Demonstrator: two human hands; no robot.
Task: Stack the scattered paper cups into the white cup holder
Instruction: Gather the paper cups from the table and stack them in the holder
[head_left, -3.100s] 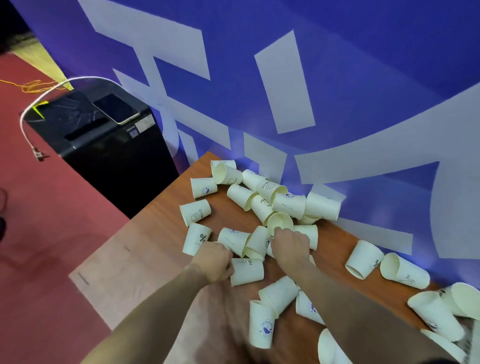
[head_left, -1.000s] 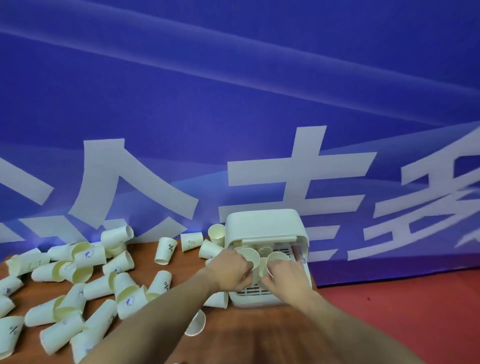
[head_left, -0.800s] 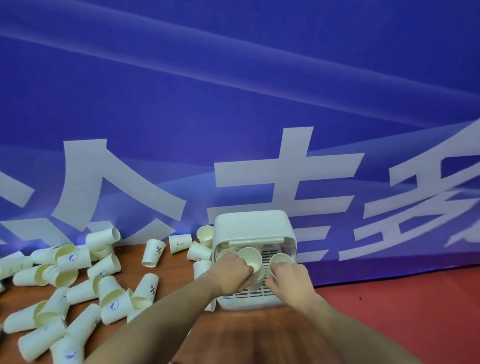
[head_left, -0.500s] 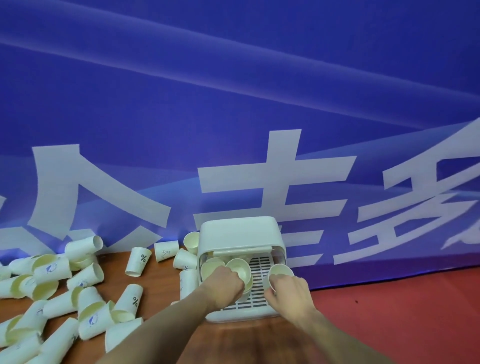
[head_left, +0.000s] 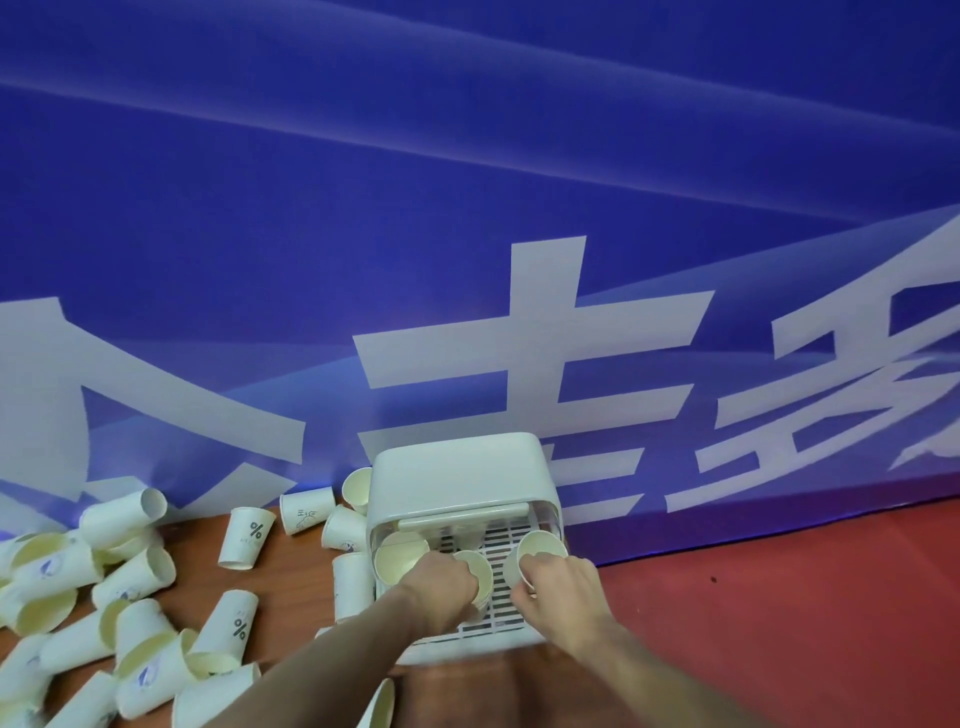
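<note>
The white cup holder (head_left: 457, 478) stands at the table's right end, its slatted tray facing me. My left hand (head_left: 441, 584) is shut on a paper cup (head_left: 479, 566) held upright over the tray's middle. My right hand (head_left: 558, 584) grips a second paper cup (head_left: 540, 548) at the tray's right side. One more cup (head_left: 397, 556) sits at the tray's left, mouth toward me. Many scattered paper cups (head_left: 130, 613) lie on the wooden table (head_left: 291, 571) to the left.
A blue banner with large white characters (head_left: 519, 332) hangs right behind the table and holder. Red floor (head_left: 779, 597) lies past the table's right edge. A few cups (head_left: 306, 512) rest against the banner, close to the holder's left side.
Three seconds ago both hands were in the cup pile at the table's left end. They have since carried cups to the holder and, over the last second, lowered them onto its tray.
</note>
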